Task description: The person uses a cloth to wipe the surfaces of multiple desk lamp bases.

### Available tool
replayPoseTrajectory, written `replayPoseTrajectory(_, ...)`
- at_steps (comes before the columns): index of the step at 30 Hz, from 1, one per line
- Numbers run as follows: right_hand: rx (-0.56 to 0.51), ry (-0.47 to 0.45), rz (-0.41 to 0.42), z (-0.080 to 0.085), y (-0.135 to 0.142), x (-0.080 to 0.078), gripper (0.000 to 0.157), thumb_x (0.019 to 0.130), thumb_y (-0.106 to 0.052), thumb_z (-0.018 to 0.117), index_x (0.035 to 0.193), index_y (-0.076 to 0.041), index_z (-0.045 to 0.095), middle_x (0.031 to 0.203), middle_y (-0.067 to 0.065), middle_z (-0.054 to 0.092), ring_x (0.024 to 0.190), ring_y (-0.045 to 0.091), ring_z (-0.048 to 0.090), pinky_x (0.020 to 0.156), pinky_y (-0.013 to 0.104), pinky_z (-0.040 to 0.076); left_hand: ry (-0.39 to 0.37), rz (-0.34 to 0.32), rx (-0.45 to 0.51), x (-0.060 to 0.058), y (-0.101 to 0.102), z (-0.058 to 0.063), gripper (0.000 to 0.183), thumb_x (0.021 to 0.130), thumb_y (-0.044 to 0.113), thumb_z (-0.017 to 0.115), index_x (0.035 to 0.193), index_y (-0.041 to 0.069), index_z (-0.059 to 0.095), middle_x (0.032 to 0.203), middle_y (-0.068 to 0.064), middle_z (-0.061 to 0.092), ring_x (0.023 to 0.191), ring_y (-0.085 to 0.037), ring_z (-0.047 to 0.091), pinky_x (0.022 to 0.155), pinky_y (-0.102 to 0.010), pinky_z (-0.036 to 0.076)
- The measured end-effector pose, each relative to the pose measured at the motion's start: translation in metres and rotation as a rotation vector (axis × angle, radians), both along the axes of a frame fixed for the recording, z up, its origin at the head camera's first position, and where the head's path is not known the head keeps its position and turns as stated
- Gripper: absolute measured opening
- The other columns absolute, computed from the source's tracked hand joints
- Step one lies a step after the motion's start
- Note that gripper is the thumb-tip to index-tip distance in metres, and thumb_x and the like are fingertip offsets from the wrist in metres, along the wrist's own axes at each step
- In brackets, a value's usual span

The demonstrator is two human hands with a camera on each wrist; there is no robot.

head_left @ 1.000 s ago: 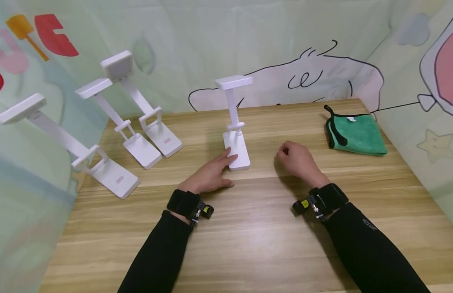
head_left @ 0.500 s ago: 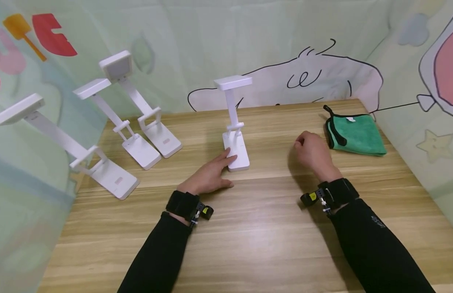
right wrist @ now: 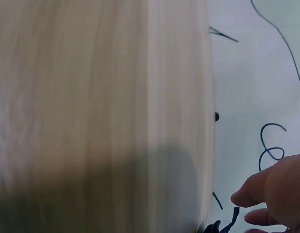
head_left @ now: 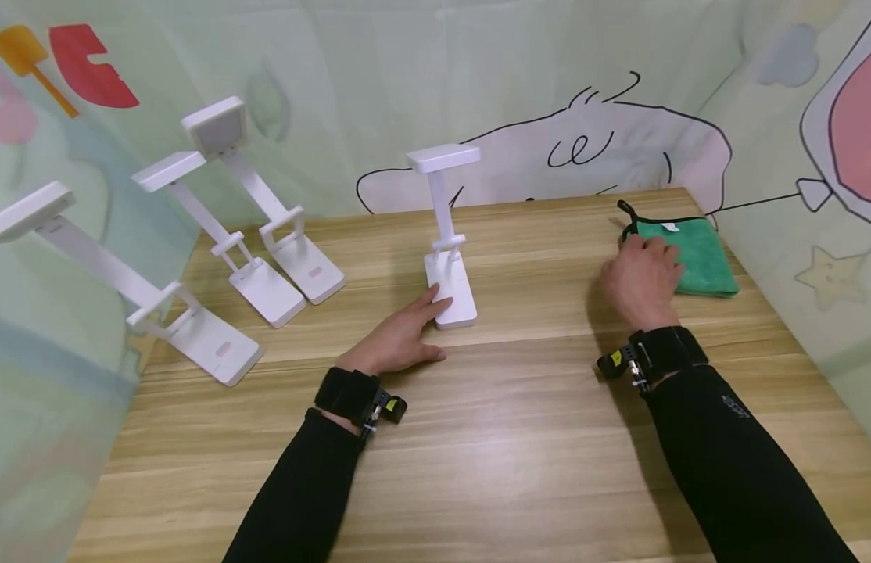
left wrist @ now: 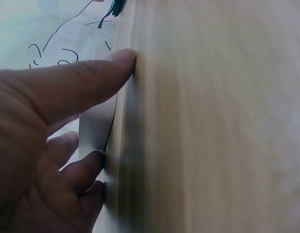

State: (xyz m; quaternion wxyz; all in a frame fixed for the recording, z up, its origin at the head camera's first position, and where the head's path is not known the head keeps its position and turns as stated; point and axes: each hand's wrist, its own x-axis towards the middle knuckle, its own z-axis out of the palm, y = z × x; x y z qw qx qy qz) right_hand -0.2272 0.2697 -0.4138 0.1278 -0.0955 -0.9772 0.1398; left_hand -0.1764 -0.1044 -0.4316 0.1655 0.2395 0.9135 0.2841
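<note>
A white folding desk lamp (head_left: 458,288) stands upright at mid table. My left hand (head_left: 396,341) rests at its base, with fingers on the base's left side and the thumb on the tabletop. The left wrist view shows this hand's thumb (left wrist: 86,87) extended and its other fingers bent beside the base's white edge (left wrist: 98,128). At the right, my right hand (head_left: 641,283) hovers at the left part of a folded green cloth (head_left: 708,262) with black trim and overlaps it. In the right wrist view its thumb (right wrist: 252,190) and fingers are apart, and the cloth's black loop (right wrist: 232,221) shows below.
To the left stand three more white desk lamps: a front one (head_left: 213,344), a middle one (head_left: 268,291) and a rear one (head_left: 309,267). Printed fabric walls (head_left: 323,94) enclose the wooden table (head_left: 478,453) at the back and sides.
My right hand has moved right and forward from beside the lamp to the green cloth, its fingers spreading from a curl. The left hand stays on the lamp base.
</note>
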Motion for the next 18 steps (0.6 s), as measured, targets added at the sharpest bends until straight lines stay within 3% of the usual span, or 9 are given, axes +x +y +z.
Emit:
replayPoseTrajectory(7,-0.043,-0.096,-0.115,-0.005,0.011,-0.005,0.043,0.09,-0.016,0.033,0.115,0.019,0.036,0.12,0.049,0.029,0.111,0.066,0.024,0.082,0.078,0.023,0.009,-0.009,-0.008,-0.001,-0.001,-0.001,0.085,0.083,0.031,0.075,0.153,0.027,0.028,0.163,0.001,0.006,0.144,-0.016,0.018,0.113,-0.039,0.031)
replayPoseTrajectory(11,-0.081,-0.18,-0.142,-0.009,0.016,-0.007,0.051,0.09,-0.018,0.032,0.122,0.022,0.032,0.122,0.052,0.027,0.115,0.067,0.022,0.085,0.078,0.024,0.008,-0.015,-0.006,-0.001,-0.001,-0.001,0.084,0.084,0.031,0.075,0.153,0.026,0.027,0.163,0.001,0.006,0.143,-0.017,0.019,0.113,-0.039,0.031)
replayPoseTrajectory(18,-0.029,-0.276,-0.107,-0.012,0.02,-0.007,0.051,0.091,-0.016,0.033,0.12,0.026,0.035,0.117,0.054,0.036,0.112,0.069,0.029,0.085,0.078,0.029,0.01,-0.015,-0.016,-0.001,-0.002,-0.001,0.085,0.084,0.032,0.075,0.153,0.027,0.027,0.163,0.002,0.006,0.143,-0.016,0.019,0.112,-0.038,0.032)
